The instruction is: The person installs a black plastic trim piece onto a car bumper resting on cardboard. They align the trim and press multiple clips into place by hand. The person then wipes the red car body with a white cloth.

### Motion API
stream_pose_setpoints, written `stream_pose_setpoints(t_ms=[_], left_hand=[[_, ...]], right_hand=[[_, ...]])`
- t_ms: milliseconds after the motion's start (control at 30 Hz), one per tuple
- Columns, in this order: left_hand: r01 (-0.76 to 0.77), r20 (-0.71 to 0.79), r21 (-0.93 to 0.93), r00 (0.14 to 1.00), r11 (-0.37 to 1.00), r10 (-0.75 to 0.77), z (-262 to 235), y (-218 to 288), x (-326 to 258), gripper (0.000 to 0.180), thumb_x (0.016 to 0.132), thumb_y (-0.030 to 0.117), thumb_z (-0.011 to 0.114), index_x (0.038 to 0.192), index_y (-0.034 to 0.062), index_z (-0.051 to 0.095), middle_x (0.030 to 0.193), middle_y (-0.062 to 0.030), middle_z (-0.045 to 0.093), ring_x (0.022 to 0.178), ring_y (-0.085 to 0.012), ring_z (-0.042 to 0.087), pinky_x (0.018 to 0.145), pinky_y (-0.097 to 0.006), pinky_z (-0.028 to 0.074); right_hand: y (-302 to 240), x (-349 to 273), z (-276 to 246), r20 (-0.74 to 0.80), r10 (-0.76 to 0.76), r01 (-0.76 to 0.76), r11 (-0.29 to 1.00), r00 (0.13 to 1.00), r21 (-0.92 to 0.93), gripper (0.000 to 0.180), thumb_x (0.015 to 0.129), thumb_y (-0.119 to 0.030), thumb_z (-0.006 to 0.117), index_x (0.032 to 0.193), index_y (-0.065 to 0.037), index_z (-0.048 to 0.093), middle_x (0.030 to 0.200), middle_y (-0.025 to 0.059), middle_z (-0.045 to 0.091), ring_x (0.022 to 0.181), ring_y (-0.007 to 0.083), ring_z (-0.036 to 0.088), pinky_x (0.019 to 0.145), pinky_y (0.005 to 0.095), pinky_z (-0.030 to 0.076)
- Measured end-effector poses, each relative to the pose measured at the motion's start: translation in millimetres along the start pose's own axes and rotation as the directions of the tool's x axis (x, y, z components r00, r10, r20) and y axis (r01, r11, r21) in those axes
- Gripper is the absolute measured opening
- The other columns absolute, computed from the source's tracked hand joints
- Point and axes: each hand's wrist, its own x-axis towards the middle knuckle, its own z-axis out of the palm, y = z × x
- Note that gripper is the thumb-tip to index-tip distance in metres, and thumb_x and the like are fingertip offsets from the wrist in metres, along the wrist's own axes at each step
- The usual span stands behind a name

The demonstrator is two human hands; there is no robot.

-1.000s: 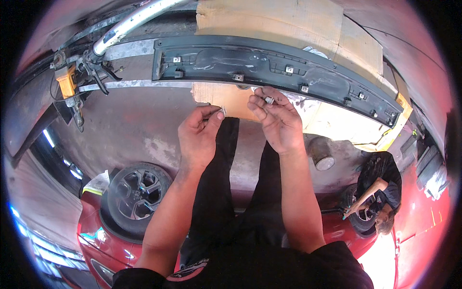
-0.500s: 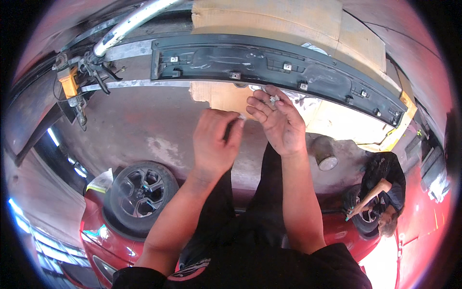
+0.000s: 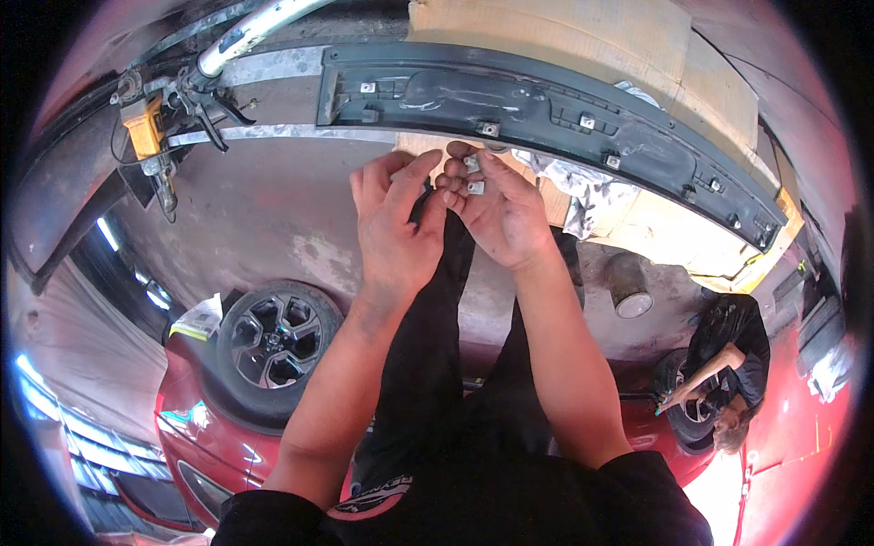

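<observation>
My right hand (image 3: 505,214) is palm up with its fingers curled, holding small pale clips (image 3: 475,187) against the fingers. Close beside it, my left hand (image 3: 396,223) has its thumb and fingers bent together, the tips near the right fingertips. Whatever lies between those left fingers is too hidden to make out. Just beyond both hands is a long dark plastic trim panel (image 3: 473,96). Several similar small light clips (image 3: 588,121) sit along its inner side. Neither hand visibly touches the panel.
Cardboard (image 3: 555,36) and a crumpled cloth (image 3: 592,196) lie around the panel. A yellow tool (image 3: 143,132) hangs at the left by a silver pole (image 3: 259,35). A can (image 3: 630,287) stands on the floor at right. Behind me, a co-worker (image 3: 728,355) is beside a red car (image 3: 214,455).
My left hand has moved up and closer to my right fingers. The clips in my right hand show more plainly. The view has shifted, so the panel appears further right and higher.
</observation>
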Motion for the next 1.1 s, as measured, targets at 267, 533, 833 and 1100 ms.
stream_pose_setpoints(t_ms=[267,533,833,1100], left_hand=[[-0.142,0.067,-0.037,0.987,0.989,0.144,0,-25,22,0.031,0.078,0.003,0.076,0.107,0.0133,0.076,0.112,-0.0052,0.064,0.111,-0.0282,0.053,0.091,-0.039,0.048],[-0.114,-0.036,-0.165,0.993,0.98,0.109,-5,-39,28,0.017,0.085,0.003,0.073,0.102,0.003,0.07,0.108,-0.0084,0.065,0.105,-0.024,0.058,0.09,-0.036,0.049],[0.275,0.047,-0.539,0.953,0.796,-0.298,-22,-30,24,0.01,0.098,0.006,0.064,0.106,0.0001,0.064,0.097,-0.0095,0.068,0.083,-0.0159,0.063,0.075,-0.028,0.051],[0.306,0.07,-0.502,0.947,0.809,-0.315,-20,-20,22,0.016,0.1,0.011,0.064,0.11,-0.0011,0.063,0.096,-0.0054,0.07,0.087,-0.0092,0.061,0.077,-0.025,0.049]], right_hand=[[12,11,8,-0.069,0.024,-0.027,0.999,0.997,-0.038,0.03,0.105,-0.027,0.052,0.118,-0.002,0.062,0.106,0.0057,0.066,0.092,0.0157,0.062,0.085,0.0359,0.053],[13,20,-5,0.196,0.078,-0.088,0.995,0.977,0.043,0.046,0.092,-0.014,0.048,0.134,0.004,0.051,0.126,0.0209,0.062,0.116,0.0341,0.061,0.104,0.0469,0.046],[-3,10,11,0.261,0.045,-0.02,0.995,0.964,-0.095,0.075,0.076,-0.007,0.05,0.147,0.01,0.036,0.148,0.0338,0.043,0.136,0.0489,0.044,0.116,0.0549,0.034],[-15,8,10,0.306,0.04,-0.017,0.997,0.951,-0.075,0.073,0.078,-0.001,0.05,0.149,0.007,0.035,0.149,0.0301,0.043,0.138,0.0447,0.044,0.117,0.0559,0.032]])
